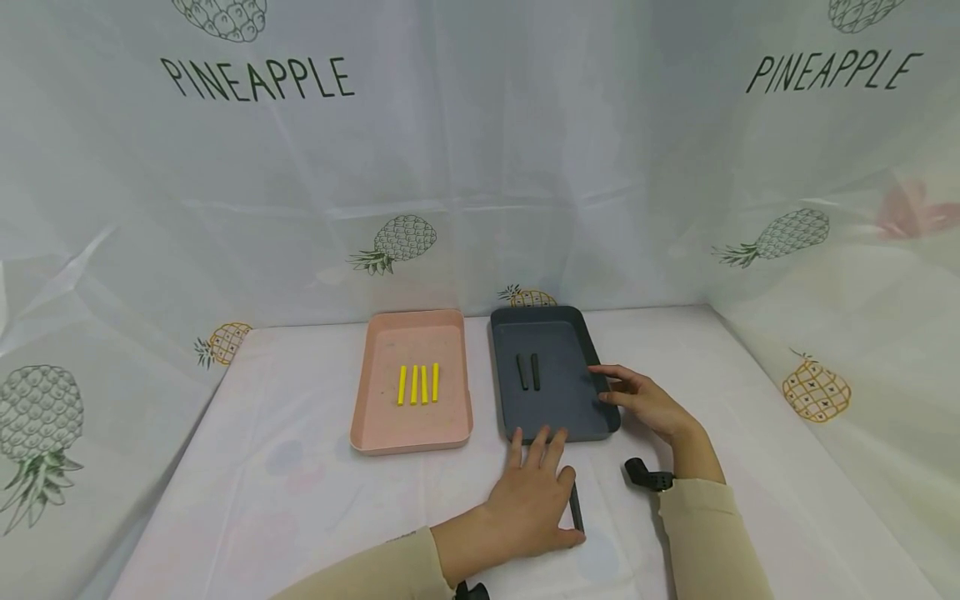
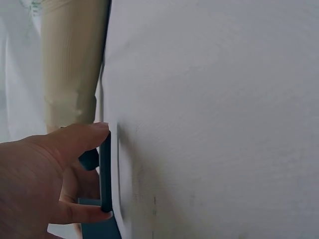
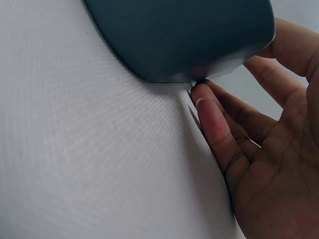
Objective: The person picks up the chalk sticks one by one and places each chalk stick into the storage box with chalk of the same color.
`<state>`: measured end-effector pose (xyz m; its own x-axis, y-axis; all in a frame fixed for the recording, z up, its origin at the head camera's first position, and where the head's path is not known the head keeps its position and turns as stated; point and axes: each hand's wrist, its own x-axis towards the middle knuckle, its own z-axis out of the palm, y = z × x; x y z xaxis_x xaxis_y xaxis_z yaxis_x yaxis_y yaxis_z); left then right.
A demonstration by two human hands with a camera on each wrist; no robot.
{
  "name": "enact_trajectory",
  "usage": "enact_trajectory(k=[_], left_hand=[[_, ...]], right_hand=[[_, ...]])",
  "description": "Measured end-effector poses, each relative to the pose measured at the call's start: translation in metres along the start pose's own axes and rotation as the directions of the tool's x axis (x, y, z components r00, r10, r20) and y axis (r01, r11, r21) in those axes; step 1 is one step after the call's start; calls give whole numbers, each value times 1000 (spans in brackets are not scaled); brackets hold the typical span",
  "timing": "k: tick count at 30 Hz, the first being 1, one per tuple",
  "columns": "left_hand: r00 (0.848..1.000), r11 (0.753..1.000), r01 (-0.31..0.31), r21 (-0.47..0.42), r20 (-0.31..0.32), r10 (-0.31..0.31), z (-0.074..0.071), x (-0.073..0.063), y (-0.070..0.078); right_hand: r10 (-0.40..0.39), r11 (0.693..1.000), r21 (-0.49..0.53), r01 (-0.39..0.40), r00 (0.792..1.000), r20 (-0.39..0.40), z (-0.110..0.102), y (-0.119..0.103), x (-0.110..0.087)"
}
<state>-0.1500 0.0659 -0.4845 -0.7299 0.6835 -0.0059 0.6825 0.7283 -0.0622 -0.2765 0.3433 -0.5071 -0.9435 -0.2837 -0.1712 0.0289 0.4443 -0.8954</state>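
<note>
My left hand (image 1: 528, 508) is in front of the dark grey tray (image 1: 555, 427). Its thumb and a finger pinch a slim dark stick (image 2: 105, 172) by its two ends, close above the cloth. The other fingers spread toward the tray's front edge. At the tray's right side, my right hand (image 1: 651, 402) holds the rim, some fingertips over the edge and others low against the outer wall in the right wrist view. Inside that tray, two dark sticks (image 1: 536, 372) lie side by side, roughly parallel.
Left of the dark tray is a pink tray (image 1: 412, 437) with several yellow sticks (image 1: 413, 385) in a row. Both trays stand at the back of the table (image 1: 300, 517), which has a pale cloth. A pineapple-print curtain (image 1: 525, 167) hangs behind and at the sides.
</note>
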Motion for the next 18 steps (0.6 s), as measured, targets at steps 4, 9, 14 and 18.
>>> enact_trajectory(k=[4,9,14,18], left_hand=[[1000,1000,-4,-20,-1,4,-3,0,-1],[1000,997,-11,-78,20,13,-8,1,-4],[1000,993,-16,-116,23,18,-12,1,-6],[999,990,-26,-137,15,29,-15,3,-8]], right_hand=[[-2,1000,3,2,1000,3,0,0,0],[-5,1000,1,5,1000,2,0,-1,0],[0,1000,1,0,1000,2,0,-1,-1],[5,1000,3,-5,1000,0,0,-2,-2]])
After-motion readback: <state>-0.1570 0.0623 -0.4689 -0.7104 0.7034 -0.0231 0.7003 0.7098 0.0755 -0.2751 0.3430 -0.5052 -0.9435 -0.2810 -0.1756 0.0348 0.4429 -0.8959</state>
